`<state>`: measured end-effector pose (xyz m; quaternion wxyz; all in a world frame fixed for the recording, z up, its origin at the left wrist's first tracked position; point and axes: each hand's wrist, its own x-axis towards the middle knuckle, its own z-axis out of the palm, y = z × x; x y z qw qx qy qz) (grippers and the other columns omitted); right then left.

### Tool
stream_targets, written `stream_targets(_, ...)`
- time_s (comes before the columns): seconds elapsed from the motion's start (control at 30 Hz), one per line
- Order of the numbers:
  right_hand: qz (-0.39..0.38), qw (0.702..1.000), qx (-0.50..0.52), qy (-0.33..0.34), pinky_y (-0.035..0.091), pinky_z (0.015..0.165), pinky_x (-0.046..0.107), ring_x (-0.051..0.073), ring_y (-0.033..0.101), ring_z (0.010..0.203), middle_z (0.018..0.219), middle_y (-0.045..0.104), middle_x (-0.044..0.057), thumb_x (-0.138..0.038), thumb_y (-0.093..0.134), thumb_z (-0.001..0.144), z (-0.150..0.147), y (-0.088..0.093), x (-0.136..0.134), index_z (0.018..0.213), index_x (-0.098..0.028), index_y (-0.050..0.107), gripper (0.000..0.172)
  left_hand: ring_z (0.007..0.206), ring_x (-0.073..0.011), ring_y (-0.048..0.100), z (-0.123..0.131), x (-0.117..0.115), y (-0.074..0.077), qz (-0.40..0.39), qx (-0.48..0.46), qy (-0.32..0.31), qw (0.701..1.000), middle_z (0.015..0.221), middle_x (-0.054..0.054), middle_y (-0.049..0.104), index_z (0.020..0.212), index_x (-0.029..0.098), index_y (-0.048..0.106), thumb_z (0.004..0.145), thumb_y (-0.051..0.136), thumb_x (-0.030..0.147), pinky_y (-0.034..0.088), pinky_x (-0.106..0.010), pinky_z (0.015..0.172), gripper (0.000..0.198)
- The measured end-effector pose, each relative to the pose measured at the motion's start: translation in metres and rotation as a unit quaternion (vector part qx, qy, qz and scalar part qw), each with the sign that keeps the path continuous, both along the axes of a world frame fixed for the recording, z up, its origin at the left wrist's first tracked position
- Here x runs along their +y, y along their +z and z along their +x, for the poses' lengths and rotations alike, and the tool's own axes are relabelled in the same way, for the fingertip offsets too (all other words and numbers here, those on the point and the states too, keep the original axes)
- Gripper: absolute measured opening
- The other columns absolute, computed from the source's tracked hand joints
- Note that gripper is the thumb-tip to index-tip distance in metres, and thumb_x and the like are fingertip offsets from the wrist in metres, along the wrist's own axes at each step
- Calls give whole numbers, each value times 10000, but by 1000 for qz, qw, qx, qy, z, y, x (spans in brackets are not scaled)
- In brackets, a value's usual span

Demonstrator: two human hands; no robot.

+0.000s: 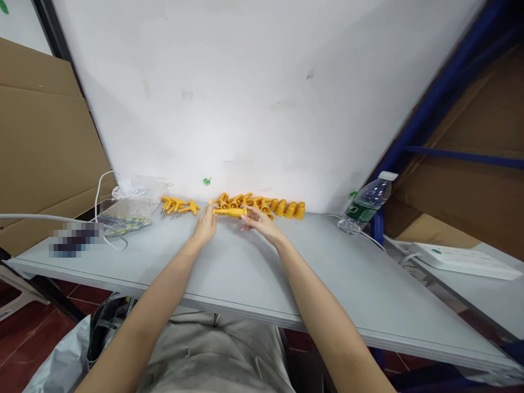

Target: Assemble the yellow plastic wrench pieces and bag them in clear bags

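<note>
A long yellow plastic piece with a ribbed, handle-like body [233, 212] lies level between my two hands, just above the table. My left hand [206, 225] is closed on its narrower, stepped left end. The fingers of my right hand [262, 222] pinch its wider right end. Behind my hands, several yellow plastic parts [245, 200] stand in a row along the wall. Ribbed yellow cups [290, 209] continue that row to the right. Left of my left hand lie yellow T-shaped pieces [176, 204], with small metal parts resembling screws [167, 213] in front of them.
The grey table [245, 273] runs along a white wall panel [245, 98]. A plastic bottle [366, 203] leans at the right, near a white power strip [462, 260]. At the left are clear plastic packaging [131, 207], a white cable [98, 196] and cardboard [45, 147].
</note>
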<state>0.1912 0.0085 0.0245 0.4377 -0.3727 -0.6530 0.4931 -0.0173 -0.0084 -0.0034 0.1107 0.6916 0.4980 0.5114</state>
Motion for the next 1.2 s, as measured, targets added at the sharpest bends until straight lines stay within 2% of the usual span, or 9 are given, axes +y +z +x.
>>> stream_targets(0.07, 6, 1000, 16, 16, 522, 606, 323, 157, 639, 569, 865, 712, 30, -626, 793, 561, 1, 1, -1, 1041, -209, 604, 663, 1103, -213, 540, 0, 0, 1, 4, -10, -4, 1000, 1128, -108, 583, 1096, 203, 512, 869, 428, 104, 414, -351, 980, 262)
stream_targets(0.1, 7, 1000, 19, 17, 519, 595, 322, 153, 626, 548, 812, 706, 24, -643, 780, 565, 0, 1, -1, 991, -199, 613, 637, 1103, -211, 539, 0, -1, 1, 3, -15, -7, 1000, 1122, -102, 584, 1095, 208, 513, 867, 445, 112, 412, -349, 982, 257)
stream_targets(0.23, -6, 1000, 13, -11, 457, 495, 286, 126, 555, 439, 606, 641, 13, -730, 657, 654, -4, 1, -2, 684, -186, 562, 553, 1083, -207, 552, 2, -6, 8, -19, -43, -27, 999, 1114, -82, 581, 1068, 217, 522, 835, 566, 160, 424, -328, 967, 244)
stream_targets(0.33, -23, 999, 15, -39, 428, 469, 285, 125, 533, 408, 568, 624, 17, -730, 616, 703, -6, 2, -3, 632, -201, 516, 543, 1052, -207, 569, 4, -9, 11, -23, -67, -43, 997, 1088, -76, 582, 1018, 211, 531, 802, 647, 204, 423, -320, 964, 246)
stream_targets(0.47, -40, 998, 10, -44, 447, 509, 293, 137, 569, 437, 626, 656, 34, -703, 601, 747, -7, 1, -2, 676, -198, 530, 515, 1083, -213, 561, 4, -8, 10, -15, -61, -42, 997, 1090, -81, 589, 1015, 211, 522, 847, 605, 266, 410, -335, 989, 195)
stream_targets(0.67, -42, 999, 18, -12, 475, 601, 279, 125, 632, 535, 837, 719, 58, -617, 627, 784, -4, -2, 1, 828, -173, 597, 447, 1113, -211, 547, -1, -3, 3, -7, 15, -25, 1000, 1130, -91, 579, 1066, 209, 473, 927, 462, 326, 421, -366, 985, 182)
stream_targets(0.97, -55, 998, 42, 9, 500, 632, 304, 154, 650, 592, 854, 736, 42, -442, 717, 773, -1, 0, 0, 1088, -205, 576, 418, 1108, -216, 565, 0, 0, 0, 12, 27, -15, 999, 1111, -94, 588, 1057, 215, 469, 932, 458, 352, 432, -361, 969, 187)
stream_targets(1.2, -55, 997, 55, 12, 501, 639, 304, 150, 646, 590, 850, 738, 35, -412, 724, 760, 0, 0, 0, 1099, -211, 560, 427, 1117, -208, 549, 0, 0, 0, 2, 18, -18, 1000, 1123, -89, 582, 1060, 218, 471, 931, 460, 344, 425, -355, 974, 181)
